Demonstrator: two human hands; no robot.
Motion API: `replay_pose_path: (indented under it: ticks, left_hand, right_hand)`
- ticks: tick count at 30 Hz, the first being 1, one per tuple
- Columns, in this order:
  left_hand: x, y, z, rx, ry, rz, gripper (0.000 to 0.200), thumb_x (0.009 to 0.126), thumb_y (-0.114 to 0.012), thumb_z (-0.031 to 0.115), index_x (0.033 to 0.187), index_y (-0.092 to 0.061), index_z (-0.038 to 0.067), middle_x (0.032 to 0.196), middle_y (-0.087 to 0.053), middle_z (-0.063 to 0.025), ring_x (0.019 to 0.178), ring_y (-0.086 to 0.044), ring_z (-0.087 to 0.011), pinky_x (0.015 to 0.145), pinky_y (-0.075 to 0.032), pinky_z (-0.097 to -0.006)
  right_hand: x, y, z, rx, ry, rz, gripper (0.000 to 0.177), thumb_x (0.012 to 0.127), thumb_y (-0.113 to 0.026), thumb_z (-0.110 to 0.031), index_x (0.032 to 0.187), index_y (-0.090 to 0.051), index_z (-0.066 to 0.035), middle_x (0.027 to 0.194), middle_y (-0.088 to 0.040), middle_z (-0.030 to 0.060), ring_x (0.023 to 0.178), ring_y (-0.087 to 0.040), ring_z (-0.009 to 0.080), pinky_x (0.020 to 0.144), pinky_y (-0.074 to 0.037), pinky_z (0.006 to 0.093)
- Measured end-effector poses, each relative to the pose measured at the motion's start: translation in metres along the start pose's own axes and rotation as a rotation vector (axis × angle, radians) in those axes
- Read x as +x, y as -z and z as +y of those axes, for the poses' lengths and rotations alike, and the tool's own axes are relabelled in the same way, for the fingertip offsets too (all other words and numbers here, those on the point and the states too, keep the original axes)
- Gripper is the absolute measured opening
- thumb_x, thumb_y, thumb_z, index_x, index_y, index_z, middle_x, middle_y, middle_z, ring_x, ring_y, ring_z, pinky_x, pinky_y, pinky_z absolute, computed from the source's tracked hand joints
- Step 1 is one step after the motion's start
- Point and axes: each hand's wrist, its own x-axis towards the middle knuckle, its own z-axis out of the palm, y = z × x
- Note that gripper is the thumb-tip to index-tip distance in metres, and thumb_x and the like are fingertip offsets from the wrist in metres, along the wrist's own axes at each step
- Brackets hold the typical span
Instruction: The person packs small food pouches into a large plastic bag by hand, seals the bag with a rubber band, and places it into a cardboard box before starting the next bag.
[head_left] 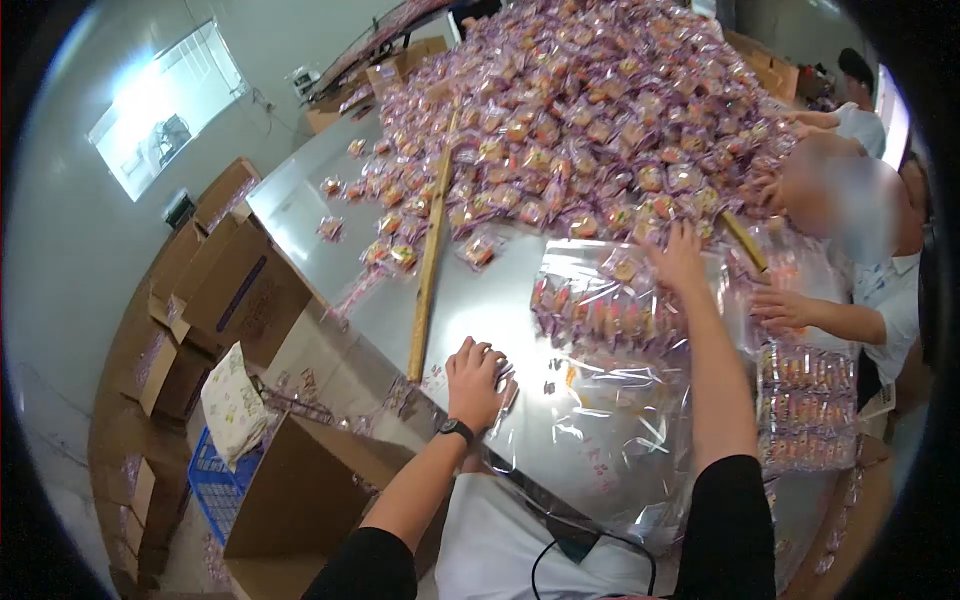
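My left hand (pixel 474 384) rests palm down near the front edge of the metal table (pixel 455 305), fingers apart. A small wrapper-like piece (pixel 508 393) shows at its thumb side. Over the front of the pile of wrapped snack packets (pixel 600 110), my right hand (pixel 680 258) reaches out with its fingers spread. Just beside it lies a large clear plastic bag (pixel 630 400), with rows of purple-edged packets (pixel 605 312) at its far end. The near part of the bag lies flat toward me. One loose packet (pixel 625 265) sits on top of the bag by my right thumb.
A wooden strip (pixel 432 270) runs across the table on the left; a shorter one (pixel 745 242) lies right. A co-worker's hand (pixel 782 308) is beside a filled bag (pixel 808 405). Cardboard boxes (pixel 245 290) and a blue crate (pixel 215 485) stand on the left floor.
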Motion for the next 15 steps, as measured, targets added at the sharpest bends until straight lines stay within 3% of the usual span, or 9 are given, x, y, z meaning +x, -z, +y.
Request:
replay_pose_path:
  ticks: [2, 5, 8, 12, 13, 15]
  left_hand:
    - [0.001, 0.001, 0.001, -0.014, 0.002, -0.008, 0.038, 0.079, -0.076, 0.027, 0.113, -0.069, 0.012, 0.129, -0.060, -0.0133, 0.140, -0.043, -0.0415, 0.110, -0.033, -0.0547]
    - [0.003, 0.003, 0.002, -0.005, 0.009, -0.022, 0.039, 0.077, -0.076, 0.028, 0.113, -0.069, 0.014, 0.130, -0.060, -0.0106, 0.139, -0.045, -0.0404, 0.110, -0.034, -0.0535]
    - [0.004, 0.001, -0.002, -0.005, 0.013, -0.041, 0.038, 0.078, -0.076, 0.027, 0.112, -0.068, 0.014, 0.130, -0.060, -0.0105, 0.140, -0.045, -0.0406, 0.110, -0.034, -0.0538]
    - [0.007, 0.003, -0.001, -0.015, 0.014, -0.058, 0.037, 0.078, -0.076, 0.025, 0.112, -0.068, 0.014, 0.130, -0.060, -0.0103, 0.140, -0.045, -0.0406, 0.110, -0.034, -0.0551]
    - [0.007, 0.004, 0.000, -0.019, 0.019, -0.064, 0.035, 0.079, -0.076, 0.024, 0.112, -0.068, 0.014, 0.130, -0.059, -0.0101, 0.139, -0.045, -0.0412, 0.110, -0.034, -0.0553]
    - [0.010, 0.007, 0.002, -0.034, 0.017, -0.066, 0.034, 0.078, -0.076, 0.022, 0.111, -0.069, 0.014, 0.128, -0.060, -0.0110, 0.139, -0.045, -0.0414, 0.109, -0.034, -0.0550]
  right_hand:
    - [0.012, -0.002, -0.007, -0.017, -0.023, -0.081, 0.102, 0.086, -0.069, -0.068, 0.162, -0.029, -0.013, 0.168, -0.022, 0.0251, 0.152, -0.024, 0.0517, 0.119, -0.033, 0.0640]
    - [0.034, -0.007, -0.012, -0.102, -0.072, -0.222, 0.113, 0.080, -0.069, -0.076, 0.166, -0.019, -0.021, 0.172, -0.012, 0.0224, 0.153, -0.019, 0.0533, 0.118, -0.032, 0.0669]
    - [0.052, -0.014, -0.017, -0.137, -0.112, -0.259, 0.124, 0.075, -0.068, -0.083, 0.167, -0.015, -0.020, 0.173, -0.007, 0.0203, 0.153, -0.019, 0.0550, 0.118, -0.032, 0.0660]
    - [0.070, -0.037, -0.016, -0.140, -0.116, -0.292, 0.128, 0.072, -0.069, -0.084, 0.167, -0.015, -0.018, 0.174, -0.004, 0.0193, 0.148, -0.031, 0.0566, 0.118, -0.035, 0.0610]
    - [0.073, -0.043, -0.018, -0.208, -0.116, -0.294, 0.128, 0.072, -0.068, -0.086, 0.167, -0.017, -0.018, 0.173, -0.009, 0.0186, 0.143, -0.040, 0.0559, 0.114, -0.042, 0.0585]
    - [0.073, -0.051, -0.026, -0.201, -0.127, -0.288, 0.127, 0.072, -0.067, -0.086, 0.167, -0.019, -0.018, 0.171, -0.013, 0.0206, 0.141, -0.043, 0.0548, 0.111, -0.046, 0.0576]
